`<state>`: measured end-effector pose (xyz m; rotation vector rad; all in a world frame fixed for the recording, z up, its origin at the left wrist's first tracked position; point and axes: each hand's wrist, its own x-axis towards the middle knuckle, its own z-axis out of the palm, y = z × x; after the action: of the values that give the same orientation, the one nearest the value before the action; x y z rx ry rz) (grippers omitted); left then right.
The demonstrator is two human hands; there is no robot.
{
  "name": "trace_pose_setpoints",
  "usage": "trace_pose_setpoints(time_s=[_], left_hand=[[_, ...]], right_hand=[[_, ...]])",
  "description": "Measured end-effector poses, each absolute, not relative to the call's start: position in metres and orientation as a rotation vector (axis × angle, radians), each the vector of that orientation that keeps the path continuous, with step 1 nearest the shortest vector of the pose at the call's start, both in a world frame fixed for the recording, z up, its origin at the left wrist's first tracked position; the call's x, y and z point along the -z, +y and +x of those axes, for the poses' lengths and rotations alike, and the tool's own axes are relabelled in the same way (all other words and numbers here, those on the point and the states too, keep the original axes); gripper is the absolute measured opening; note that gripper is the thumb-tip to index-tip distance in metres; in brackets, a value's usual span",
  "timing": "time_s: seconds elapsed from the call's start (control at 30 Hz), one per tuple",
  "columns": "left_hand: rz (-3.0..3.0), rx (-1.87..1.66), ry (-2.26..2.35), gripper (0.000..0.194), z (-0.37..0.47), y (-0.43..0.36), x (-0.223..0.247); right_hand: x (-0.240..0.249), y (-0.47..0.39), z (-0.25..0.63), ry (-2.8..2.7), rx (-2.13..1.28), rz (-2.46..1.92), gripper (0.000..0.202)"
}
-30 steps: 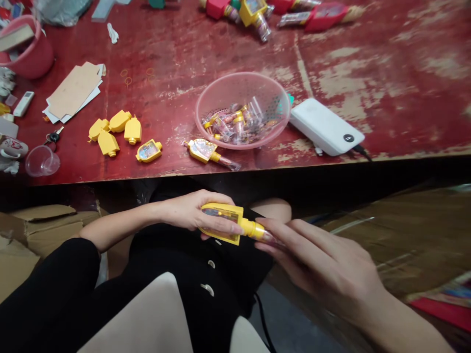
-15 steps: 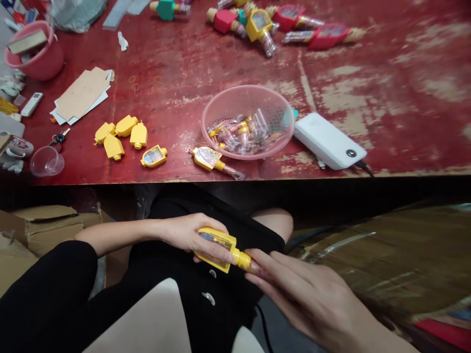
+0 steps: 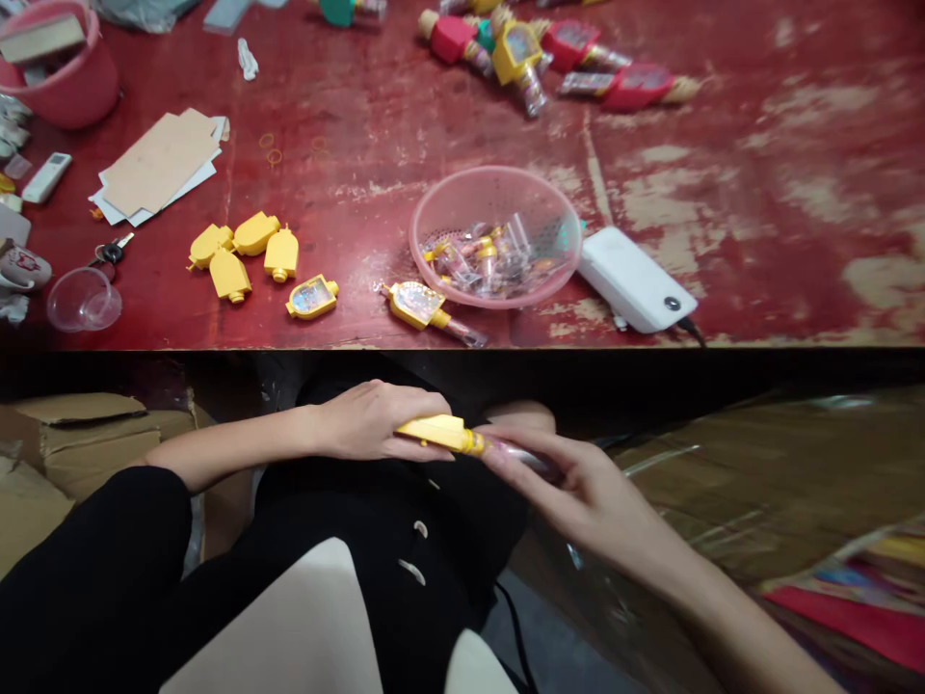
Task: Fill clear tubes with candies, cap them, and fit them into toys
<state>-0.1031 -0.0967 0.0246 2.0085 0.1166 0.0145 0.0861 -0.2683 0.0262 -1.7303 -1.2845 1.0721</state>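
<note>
Over my lap, my left hand (image 3: 380, 421) grips a flat yellow plastic case (image 3: 436, 431), now seen edge-on. A clear tube with pinkish contents (image 3: 521, 457) extends from the case's narrow neck, and the fingers of my right hand (image 3: 570, 482) are closed around it. On the table lies a similar yellow case with a tube attached (image 3: 426, 310). Left of it rests a yellow case with a shiny window (image 3: 313, 297), beside several plain-backed yellow cases (image 3: 229, 276). A pink perforated basket (image 3: 498, 301) holds several small clear tubes with yellow ends (image 3: 486, 255).
A white power bank (image 3: 632, 280) with a black cable is right of the basket. Red, yellow and green cases with tubes (image 3: 516, 53) lie farther back. Cardboard sheets (image 3: 160, 164), keys (image 3: 112, 253), a clear cup (image 3: 85, 299) and a pink bucket (image 3: 79, 92) occupy the left.
Both hands have risen slightly, and the yellow case has turned from its windowed face to its edge. My right hand has shifted from flat fingers over the tube to a grip around it.
</note>
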Motion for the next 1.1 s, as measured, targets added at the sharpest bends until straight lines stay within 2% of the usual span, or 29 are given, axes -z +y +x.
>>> trace_pose_setpoints(time_s=[0.1, 0.2, 0.33, 0.43, 0.5, 0.6, 0.73, 0.8, 0.97, 1.1], left_hand=[[1.987, 0.007, 0.105, 0.037, -0.110, -0.093, -0.031], [2.029, -0.048, 0.049, 0.036, -0.117, -0.096, -0.034], [2.304, -0.159, -0.049, 0.037, -0.124, -0.103, -0.027], [2.597, -0.185, -0.097, 0.037, -0.127, -0.099, -0.018], [2.633, -0.171, -0.029, 0.036, -0.126, -0.088, -0.013], [2.314, -0.176, 0.145, 0.037, -0.124, -0.064, -0.009], [1.900, -0.198, 0.247, 0.039, -0.123, -0.038, -0.011], [1.852, -0.229, 0.240, 0.039, -0.125, -0.034, -0.013], [2.211, -0.221, 0.248, 0.041, -0.134, -0.040, -0.016], [2.610, -0.041, 0.292, 0.035, -0.142, -0.038, -0.017]], right_hand=[[-0.037, -0.265, 0.077, -1.438, -0.860, -1.688, 0.028], [-0.050, -0.267, 0.062, -1.387, -0.920, -1.673, 0.024], [-0.052, -0.268, 0.047, -1.054, -1.264, -1.737, 0.043], [-0.039, -0.259, 0.045, -0.646, -1.666, -1.710, 0.059], [-0.029, -0.246, 0.048, -0.466, -1.819, -1.652, 0.064], [-0.027, -0.221, 0.056, -0.608, -1.689, -1.647, 0.058], [-0.048, -0.190, 0.067, -1.052, -1.324, -1.668, 0.034], [-0.056, -0.180, 0.071, -1.089, -1.372, -1.662, 0.032], [-0.042, -0.167, 0.069, -0.555, -1.933, -1.526, 0.050], [-0.016, -0.162, 0.053, -0.186, -1.994, -1.432, 0.061]])
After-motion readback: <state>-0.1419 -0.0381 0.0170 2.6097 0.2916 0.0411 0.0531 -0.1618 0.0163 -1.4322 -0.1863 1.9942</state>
